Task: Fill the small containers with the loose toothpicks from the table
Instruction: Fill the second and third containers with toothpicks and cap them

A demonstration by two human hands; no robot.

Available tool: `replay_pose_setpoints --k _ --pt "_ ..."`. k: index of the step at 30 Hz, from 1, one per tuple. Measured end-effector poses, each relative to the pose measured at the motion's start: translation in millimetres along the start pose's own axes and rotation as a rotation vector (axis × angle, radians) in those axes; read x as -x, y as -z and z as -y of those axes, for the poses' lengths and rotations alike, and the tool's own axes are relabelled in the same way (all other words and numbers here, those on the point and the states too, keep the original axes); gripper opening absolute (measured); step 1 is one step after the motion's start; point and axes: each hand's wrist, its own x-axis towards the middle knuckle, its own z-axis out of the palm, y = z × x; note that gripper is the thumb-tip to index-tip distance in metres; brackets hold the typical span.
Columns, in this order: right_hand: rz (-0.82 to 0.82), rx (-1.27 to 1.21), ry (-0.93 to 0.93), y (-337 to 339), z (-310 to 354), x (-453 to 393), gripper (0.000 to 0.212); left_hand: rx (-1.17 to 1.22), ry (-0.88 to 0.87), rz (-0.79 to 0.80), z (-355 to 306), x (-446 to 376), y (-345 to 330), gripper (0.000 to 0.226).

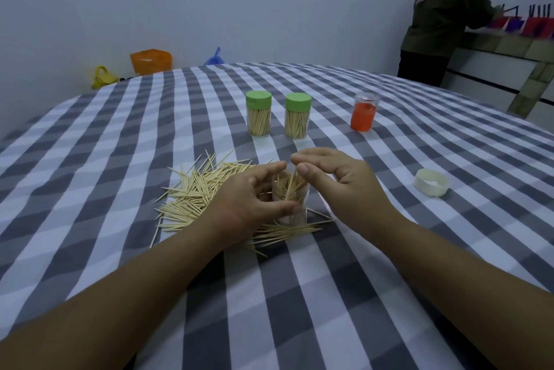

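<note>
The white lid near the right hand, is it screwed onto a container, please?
No, the white lid lies by itself on the checked tablecloth, apart from every container.

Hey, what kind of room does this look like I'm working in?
Probably a plain room in a home, used as a workspace. A table under a grey-and-white checked cloth stands by a bare wall, plastic bags lie on the floor behind it, and another person works at a side counter.

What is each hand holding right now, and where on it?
Left hand grips the clear container around its side wall. Right hand pinches toothpicks near their upper ends, over the container's mouth.
</note>
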Motion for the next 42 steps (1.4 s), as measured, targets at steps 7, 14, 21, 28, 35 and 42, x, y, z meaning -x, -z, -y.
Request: replay_pose_setpoints --k 7,14,21,28,35,42 --pt "0.048 0.116 0.133 -6 -9 3 0.029 0.023 -0.003 -0.002 1 0 1 0.077" --pt "0.228 0.219 0.076 1 -7 1 0.035 0.028 -0.009 0.009 3 0 2 0.067" --pt "0.308 -0.270 -0.310 14 -3 -4 0.058 0.060 0.022 -0.019 -4 0 0 0.077" --pt "0.318 -0.192 -0.308 28 2 -8 0.056 0.132 0.060 0.021 -27 -17 -10 0.073" --pt "0.190 -0.039 -0.350 46 -20 10 0.054 0.089 0.101 0.161 -22 -36 -44 0.078" --pt "0.190 -0.129 -0.364 48 -31 17 0.070 -0.228 0.038 0.229 -16 -33 -42 0.096"
